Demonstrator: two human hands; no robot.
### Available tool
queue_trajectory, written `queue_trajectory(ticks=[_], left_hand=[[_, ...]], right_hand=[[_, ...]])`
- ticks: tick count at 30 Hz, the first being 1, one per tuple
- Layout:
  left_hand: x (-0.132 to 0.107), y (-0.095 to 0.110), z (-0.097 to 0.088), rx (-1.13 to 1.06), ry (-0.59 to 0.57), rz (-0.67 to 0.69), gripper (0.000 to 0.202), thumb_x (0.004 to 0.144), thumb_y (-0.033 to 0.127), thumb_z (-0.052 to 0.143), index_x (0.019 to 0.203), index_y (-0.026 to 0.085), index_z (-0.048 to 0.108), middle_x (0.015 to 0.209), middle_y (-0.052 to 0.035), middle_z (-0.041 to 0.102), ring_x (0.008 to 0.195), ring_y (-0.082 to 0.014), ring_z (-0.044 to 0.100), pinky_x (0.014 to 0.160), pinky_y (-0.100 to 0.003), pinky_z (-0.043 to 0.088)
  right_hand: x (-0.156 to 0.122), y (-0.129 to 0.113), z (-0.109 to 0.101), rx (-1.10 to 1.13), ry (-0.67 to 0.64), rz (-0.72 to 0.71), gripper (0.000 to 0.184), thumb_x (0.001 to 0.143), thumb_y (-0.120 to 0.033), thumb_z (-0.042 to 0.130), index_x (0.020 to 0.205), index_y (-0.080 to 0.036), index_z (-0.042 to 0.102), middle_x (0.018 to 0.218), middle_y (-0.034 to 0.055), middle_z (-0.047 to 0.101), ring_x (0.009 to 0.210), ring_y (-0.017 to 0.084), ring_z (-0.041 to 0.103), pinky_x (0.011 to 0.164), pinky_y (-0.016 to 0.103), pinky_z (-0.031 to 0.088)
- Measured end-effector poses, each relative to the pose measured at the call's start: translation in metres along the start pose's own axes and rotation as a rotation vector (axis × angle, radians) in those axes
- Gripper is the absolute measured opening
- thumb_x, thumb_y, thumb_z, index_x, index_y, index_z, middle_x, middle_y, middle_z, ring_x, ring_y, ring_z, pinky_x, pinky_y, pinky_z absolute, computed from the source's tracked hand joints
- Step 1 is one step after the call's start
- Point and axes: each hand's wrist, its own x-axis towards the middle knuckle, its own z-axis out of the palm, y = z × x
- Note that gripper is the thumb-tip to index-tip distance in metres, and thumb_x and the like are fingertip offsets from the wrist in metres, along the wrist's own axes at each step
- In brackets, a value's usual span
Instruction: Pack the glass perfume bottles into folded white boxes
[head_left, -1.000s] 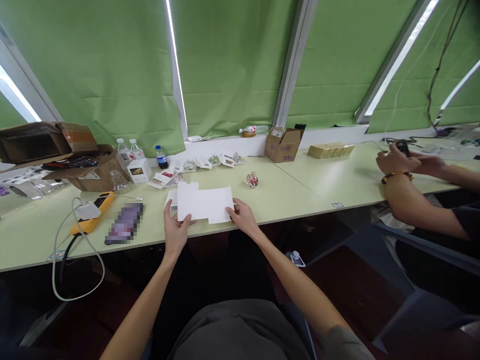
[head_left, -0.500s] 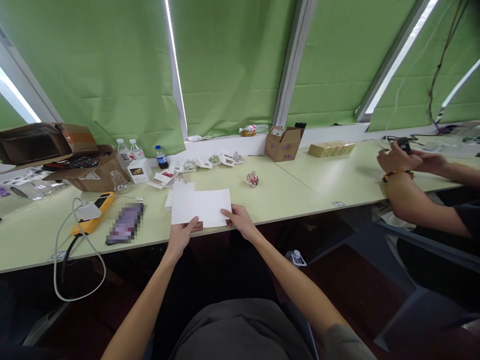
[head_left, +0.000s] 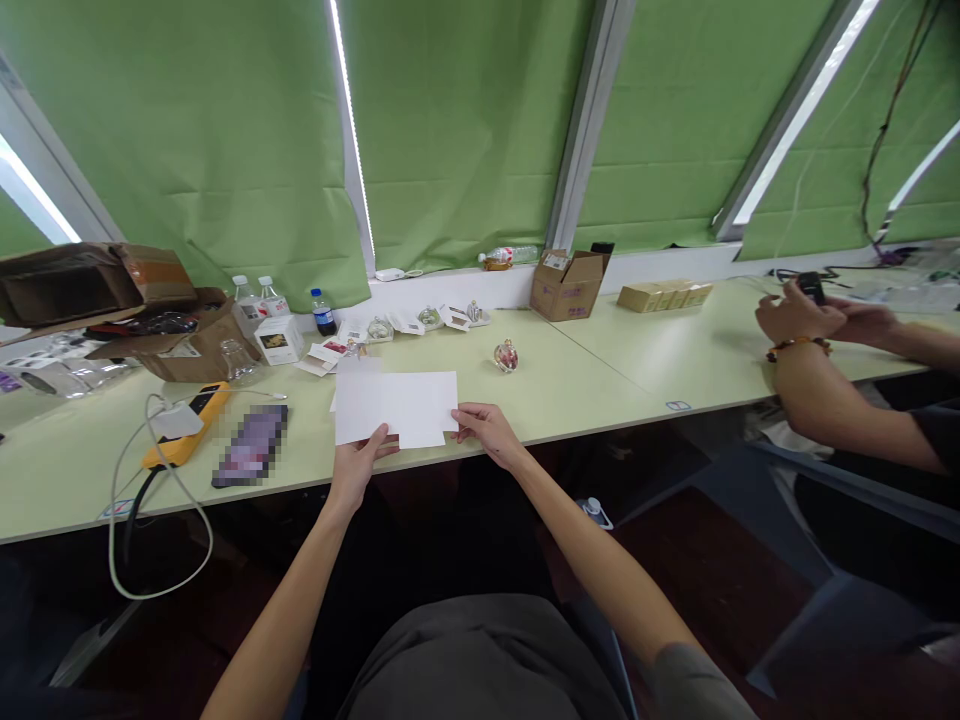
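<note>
One white card blank [head_left: 394,408] lies flat on the pale green table [head_left: 600,390], front centre of the frame, near the table's near edge. Two hands are on it. The left hand [head_left: 358,470] has its thumb extended onto the lower edge of the blank; its other fingers are curved below that edge, and grip cannot be determined. The right hand [head_left: 487,432] has its fingers extended, with the fingertips [head_left: 459,412] at the blank's right edge; pinch cannot be determined.

Upper left of the blank: two clear water bottles [head_left: 251,296], one cola bottle [head_left: 323,314]. Upper right: one open cardboard box [head_left: 568,286]. Left of the blank: one pixelated phone [head_left: 250,446], one yellow power strip [head_left: 184,425]. At far right, a co-worker's two hands [head_left: 825,320] hold one small black device [head_left: 811,288].
</note>
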Motion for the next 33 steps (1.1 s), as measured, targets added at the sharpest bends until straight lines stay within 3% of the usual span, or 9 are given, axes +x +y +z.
queue_trajectory(ticks=[6, 13, 19, 33], left_hand=[[0.003, -0.001, -0.004, 0.001, 0.030, 0.073, 0.046, 0.080, 0.039, 0.064, 0.112, 0.007, 0.057, 0.110, -0.0171, 0.067, 0.097, -0.0269, 0.067, 0.087, -0.044, 0.056], [0.013, -0.003, -0.017, 0.122, 0.127, 0.121, 0.044, 0.073, 0.041, 0.070, 0.101, 0.007, 0.065, 0.096, -0.0141, 0.071, 0.088, -0.0246, 0.068, 0.079, -0.042, 0.058], [0.019, -0.008, -0.024, 0.343, 0.086, 0.177, 0.036, 0.076, 0.043, 0.065, 0.093, 0.012, 0.070, 0.095, -0.0099, 0.072, 0.092, -0.0246, 0.067, 0.081, -0.035, 0.053], [0.023, -0.021, -0.030, 0.436, 0.059, 0.247, 0.033, 0.081, 0.039, 0.057, 0.101, 0.014, 0.067, 0.100, -0.0089, 0.072, 0.099, -0.0241, 0.065, 0.089, -0.035, 0.049]], right_hand=[[0.007, 0.009, -0.002, -0.125, 0.124, -0.078, 0.037, 0.073, -0.051, 0.064, 0.084, -0.016, 0.071, 0.087, 0.0059, 0.068, 0.067, 0.018, 0.065, 0.062, 0.030, 0.054], [0.010, 0.013, -0.010, -0.356, 0.186, -0.198, 0.035, 0.077, -0.050, 0.060, 0.079, -0.017, 0.070, 0.072, 0.0044, 0.066, 0.066, 0.018, 0.061, 0.061, 0.029, 0.052], [0.012, 0.016, -0.017, -0.532, 0.283, -0.298, 0.036, 0.082, -0.048, 0.053, 0.077, -0.017, 0.070, 0.076, 0.0052, 0.067, 0.066, 0.018, 0.058, 0.062, 0.029, 0.048], [0.015, 0.024, -0.020, -0.616, 0.285, -0.300, 0.033, 0.083, -0.043, 0.052, 0.082, -0.019, 0.073, 0.082, 0.0055, 0.071, 0.072, 0.021, 0.062, 0.067, 0.031, 0.047]])
